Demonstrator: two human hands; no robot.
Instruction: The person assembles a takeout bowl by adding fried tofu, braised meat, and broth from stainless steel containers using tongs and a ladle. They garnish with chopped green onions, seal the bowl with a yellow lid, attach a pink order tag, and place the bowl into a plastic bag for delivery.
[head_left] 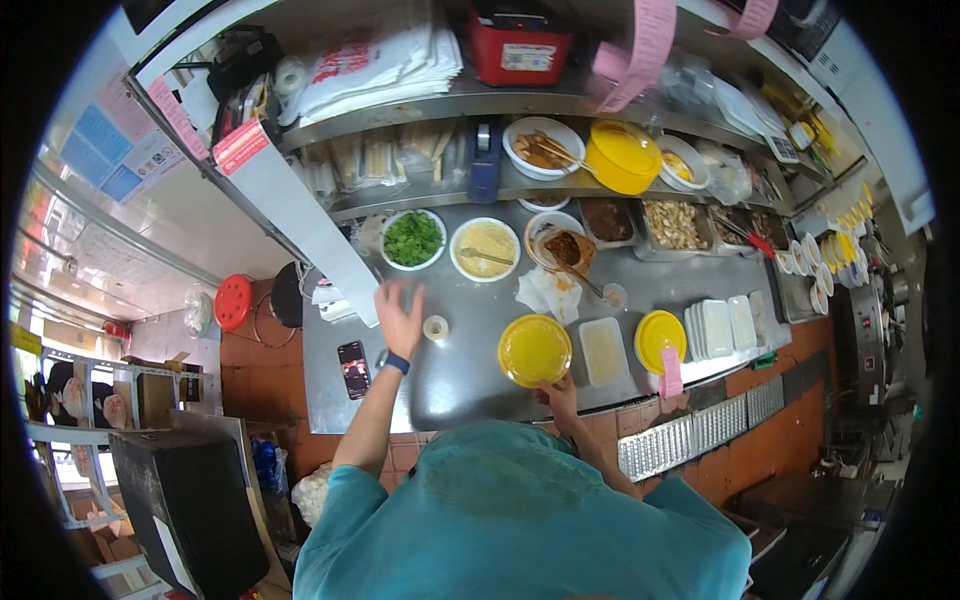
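Observation:
My right hand (558, 397) grips the near edge of a round yellow bowl (535, 351) with a see-through, shiny top. Over the left part of the steel counter (460, 385), my left hand (400, 314) reaches out with fingers apart and nothing visible in it. It is nearest to a small round roll or cup (435, 328) and a white bowl of chopped green herbs (412, 240). Right of the herbs stands a white bowl of pale yellow minced food (485, 249) with a spoon in it. A phone (353, 369) lies left of my left forearm.
Behind the yellow bowl are a crumpled tissue (551, 293) and a bowl of dark sauce (565, 248). To its right stand a rectangular tub (603, 351) and another yellow bowl (660, 340) with a pink slip. Steel trays of food (675, 225) line the back, below shelves.

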